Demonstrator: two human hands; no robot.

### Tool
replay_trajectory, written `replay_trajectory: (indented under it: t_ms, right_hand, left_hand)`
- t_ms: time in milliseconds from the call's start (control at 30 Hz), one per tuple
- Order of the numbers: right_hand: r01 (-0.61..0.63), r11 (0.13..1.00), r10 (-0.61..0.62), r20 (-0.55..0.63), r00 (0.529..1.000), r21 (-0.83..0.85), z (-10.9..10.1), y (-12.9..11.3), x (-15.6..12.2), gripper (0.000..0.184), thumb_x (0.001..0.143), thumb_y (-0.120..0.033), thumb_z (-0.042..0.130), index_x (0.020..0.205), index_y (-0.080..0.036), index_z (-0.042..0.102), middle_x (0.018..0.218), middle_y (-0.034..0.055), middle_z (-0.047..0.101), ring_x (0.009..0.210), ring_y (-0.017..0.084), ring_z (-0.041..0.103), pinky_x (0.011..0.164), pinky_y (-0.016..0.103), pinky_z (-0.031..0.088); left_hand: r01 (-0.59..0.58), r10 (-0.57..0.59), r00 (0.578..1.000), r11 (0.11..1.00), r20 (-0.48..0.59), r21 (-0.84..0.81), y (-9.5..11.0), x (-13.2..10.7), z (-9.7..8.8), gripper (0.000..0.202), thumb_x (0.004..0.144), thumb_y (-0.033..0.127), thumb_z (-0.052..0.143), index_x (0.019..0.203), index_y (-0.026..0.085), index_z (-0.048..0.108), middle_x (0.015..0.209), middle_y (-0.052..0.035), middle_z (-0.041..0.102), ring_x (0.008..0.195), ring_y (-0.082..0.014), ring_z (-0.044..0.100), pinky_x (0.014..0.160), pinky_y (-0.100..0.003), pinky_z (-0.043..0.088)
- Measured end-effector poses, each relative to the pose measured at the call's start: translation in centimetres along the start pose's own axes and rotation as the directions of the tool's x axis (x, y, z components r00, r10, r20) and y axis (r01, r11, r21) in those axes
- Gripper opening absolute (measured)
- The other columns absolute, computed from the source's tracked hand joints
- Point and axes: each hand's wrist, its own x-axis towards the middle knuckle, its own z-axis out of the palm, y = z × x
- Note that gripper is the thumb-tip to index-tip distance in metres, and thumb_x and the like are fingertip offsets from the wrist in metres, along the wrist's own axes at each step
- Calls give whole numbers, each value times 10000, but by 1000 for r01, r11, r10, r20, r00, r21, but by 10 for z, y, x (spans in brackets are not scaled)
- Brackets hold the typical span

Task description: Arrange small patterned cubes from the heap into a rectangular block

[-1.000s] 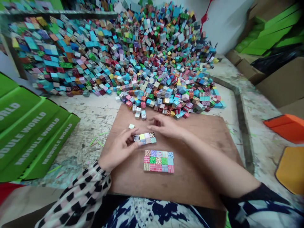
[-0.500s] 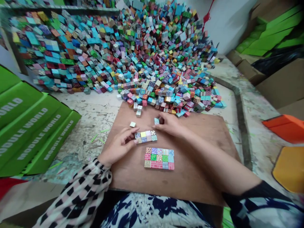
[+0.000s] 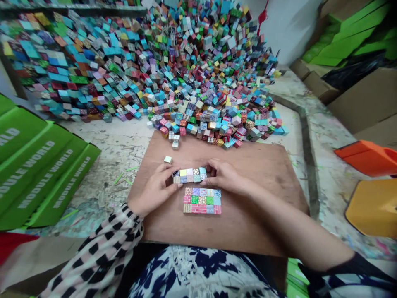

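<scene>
A short double row of small printed cubes lies on the brown board, with yellow, pink, blue and patterned tops. My left hand grips its left end between thumb and fingers. At the opposite end, my right hand pinches the light blue cubes, which now touch the rest of the row. Just below lies a rectangular block of several cubes in three rows, with pink brick, green and spotted prints; neither hand touches it. One pale cube sits alone above my left hand.
A large heap of colourful cubes spreads behind the board. Green boxes lettered "MODULE WORLD" stand at left. At right are an orange scoop-like object, a yellow one and cardboard boxes. Several cubes lie near the board's back edge.
My right hand has brought its light blue piece down and against the right end of the double row. My left hand stays at the left end. The whole view has shifted slightly.
</scene>
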Motion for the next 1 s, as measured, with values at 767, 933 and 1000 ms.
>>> replay_trajectory:
  t_ms: [767,933,1000]
  right_hand:
    - [200,977,-191,113,975,-72,-1,-4,7,408,833,-179,669,1232,-210,590,1030,49,512,948,196,533,854,337,449]
    - [183,981,-177,91,980,-67,-5,1,2,418,820,-208,693,1229,-226,605,997,45,518,889,196,531,799,332,454]
    - [160,986,-155,86,984,-55,-6,3,-4,394,840,-278,691,1223,-225,615,978,48,521,873,196,532,777,328,457]
  left_hand:
    - [-146,139,980,989,143,39,14,22,-1,346,880,207,554,1219,220,622,1036,-63,594,970,-215,587,885,-392,491]
    - [-151,147,979,988,143,14,18,26,6,416,852,162,565,1260,236,600,1081,-61,599,1013,-213,589,920,-399,487]
    - [-167,165,975,986,149,5,19,26,9,419,849,168,572,1263,225,601,1104,-70,599,1031,-218,586,937,-405,483]
